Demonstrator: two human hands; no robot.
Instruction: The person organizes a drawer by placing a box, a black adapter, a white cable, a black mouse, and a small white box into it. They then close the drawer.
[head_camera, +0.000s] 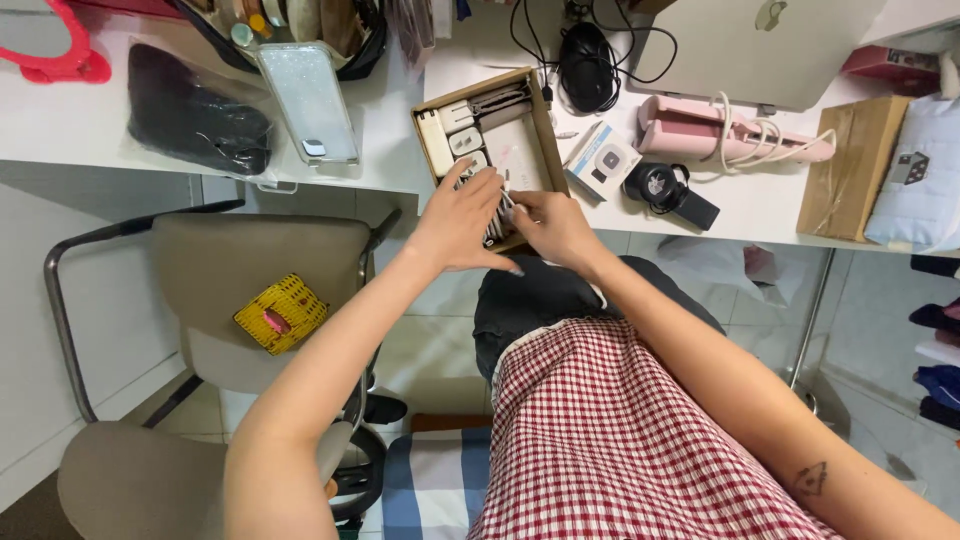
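Red-and-white checked fabric (620, 440) fills the bottom middle of the frame, with both bare forearms reaching up from it to a shallow cardboard box (547, 130) sitting at the desk edge just above centre. Left hand (455, 220) has its fingers spread fairly wide and laid over the lower end of the box; can't really tell if it's gripping anything. Right hand (555, 228) is curled narrow, pinching what looks like thin white cables or small gadget bits (500, 205) at the box's lower edge, hard to make out exactly. Inside the box higher up are a few white charger blocks (448, 135). I'd guess all this stuff is light, the cables floppy and tangle-prone, the blocks hard and a bit slick, so grab cables near the plug end and blocks by their flat sides. Closed laptop (750, 45) upper right, pink hair tool (690, 130) beside it, yellow woven pouch (281, 313) on the chair at left
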